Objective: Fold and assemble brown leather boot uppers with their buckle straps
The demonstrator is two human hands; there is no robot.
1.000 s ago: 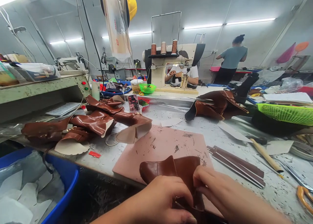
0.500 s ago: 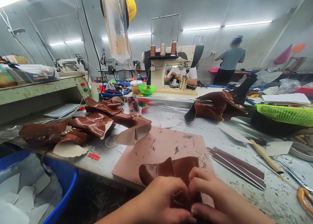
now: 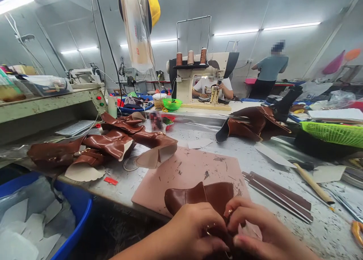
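A brown leather boot piece (image 3: 198, 196) lies at the near edge of a pinkish cutting mat (image 3: 187, 169). My left hand (image 3: 187, 231) and my right hand (image 3: 261, 233) meet over its near end, fingers pinched together on the leather and on a small metal ring or buckle between them. The part of the piece under my fingers is hidden.
A pile of brown boot uppers (image 3: 107, 143) lies at the left, another (image 3: 252, 124) at the back right. Dark strips (image 3: 278, 195), a hammer (image 3: 310, 178) and a green basket (image 3: 331, 131) are at the right. A blue bin (image 3: 70, 211) stands below left. Two people work beyond a sewing machine (image 3: 195, 78).
My hands stayed on the leather piece and drew a little closer to me; the fingers shifted and a small metal ring now shows between them. The view moved slightly.
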